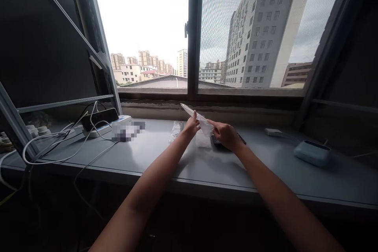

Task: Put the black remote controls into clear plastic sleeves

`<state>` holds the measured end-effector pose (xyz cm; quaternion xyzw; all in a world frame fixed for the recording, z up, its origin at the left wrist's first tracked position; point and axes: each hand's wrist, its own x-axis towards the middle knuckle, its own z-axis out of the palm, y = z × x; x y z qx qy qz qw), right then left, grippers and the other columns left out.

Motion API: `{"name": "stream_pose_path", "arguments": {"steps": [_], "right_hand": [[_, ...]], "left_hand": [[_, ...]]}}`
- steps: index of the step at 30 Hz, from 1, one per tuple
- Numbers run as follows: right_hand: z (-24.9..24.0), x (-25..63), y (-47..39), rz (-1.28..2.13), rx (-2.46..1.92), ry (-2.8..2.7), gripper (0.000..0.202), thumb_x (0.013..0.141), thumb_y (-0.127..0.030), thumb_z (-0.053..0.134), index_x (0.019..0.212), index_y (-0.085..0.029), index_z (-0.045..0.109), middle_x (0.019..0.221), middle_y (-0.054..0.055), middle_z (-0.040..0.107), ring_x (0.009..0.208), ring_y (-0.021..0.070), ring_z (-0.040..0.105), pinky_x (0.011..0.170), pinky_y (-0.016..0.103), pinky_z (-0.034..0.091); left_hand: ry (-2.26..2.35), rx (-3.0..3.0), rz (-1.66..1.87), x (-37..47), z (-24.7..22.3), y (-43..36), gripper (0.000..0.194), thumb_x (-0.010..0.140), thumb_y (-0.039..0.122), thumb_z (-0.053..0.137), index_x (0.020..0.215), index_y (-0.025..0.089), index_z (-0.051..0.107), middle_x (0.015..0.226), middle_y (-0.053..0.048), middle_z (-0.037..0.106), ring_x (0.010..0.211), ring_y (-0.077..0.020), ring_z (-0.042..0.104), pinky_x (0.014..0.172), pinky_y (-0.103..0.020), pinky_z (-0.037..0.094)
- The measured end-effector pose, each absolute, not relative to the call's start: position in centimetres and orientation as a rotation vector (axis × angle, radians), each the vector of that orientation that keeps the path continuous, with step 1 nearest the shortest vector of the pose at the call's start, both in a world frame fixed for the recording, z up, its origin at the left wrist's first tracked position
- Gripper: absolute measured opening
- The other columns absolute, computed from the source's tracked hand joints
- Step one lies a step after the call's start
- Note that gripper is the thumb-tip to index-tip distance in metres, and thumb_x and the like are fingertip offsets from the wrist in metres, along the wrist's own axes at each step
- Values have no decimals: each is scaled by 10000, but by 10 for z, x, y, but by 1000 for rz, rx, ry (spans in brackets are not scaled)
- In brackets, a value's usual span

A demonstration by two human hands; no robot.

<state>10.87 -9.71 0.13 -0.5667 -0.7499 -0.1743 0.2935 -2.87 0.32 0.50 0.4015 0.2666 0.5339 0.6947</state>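
Observation:
A thin, translucent plastic bag [204, 123] is raised above the grey shelf [153, 153], with its pointed end reaching up and left. My left hand [193, 123] is closed on the bag, thumb upright. On its right, my right hand [226, 134] touches the bag's side with the fingers bent; whether it pinches the plastic is too small to tell. Under and behind my right hand lies a black keypad-like object [220, 144], partly hidden. Beneath the bag is another clear plastic piece [203, 140]. Crumpled clear plastic [176, 130] lies left of my left hand.
A blue rounded case [312, 152] and a small white object [273, 131] sit at the right. A dark phone-like device [100, 119], a white power strip [122, 119] and tangled white cables [82, 145] occupy the left. The window [193, 47] stands behind the shelf.

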Motion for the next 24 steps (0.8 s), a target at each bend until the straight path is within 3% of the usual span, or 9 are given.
{"name": "stream_pose_path", "arguments": {"steps": [11, 17, 20, 24], "right_hand": [[3, 106, -103, -613, -1615, -2018, 509, 890, -138, 441, 1386, -246, 485, 951, 34, 744, 742, 196, 693, 593, 250, 414], [3, 109, -102, -514, -1523, -2071, 481, 920, -302, 481, 1396, -244, 439, 771, -15, 691, 644, 159, 642, 583, 232, 396], [3, 115, -97, -606, -1544, -1937, 430, 930, -327, 458, 1345, -222, 498, 826, 16, 688, 732, 183, 635, 625, 260, 415], [-5, 139, -86, -738, -1836, -1634, 374, 900, -221, 419, 1209, -151, 619, 1074, 136, 674, 1017, 286, 588, 809, 392, 446]], "left_hand": [[531, 757, 1144, -7, 16, 8, 537, 870, 533, 551, 1094, 46, 574, 775, -75, 603, 603, -124, 558, 669, -261, 476], [542, 712, 1207, -29, 13, 19, 671, 863, 657, 406, 1108, 61, 594, 663, -35, 561, 548, -125, 531, 608, -239, 462], [536, 610, 1283, -47, 13, 25, 651, 886, 658, 336, 1134, 107, 580, 677, -24, 577, 536, -107, 518, 563, -210, 442], [545, 518, 1306, -59, 11, 25, 532, 921, 593, 371, 1123, 139, 563, 674, -12, 579, 527, -105, 511, 542, -206, 446]]}}
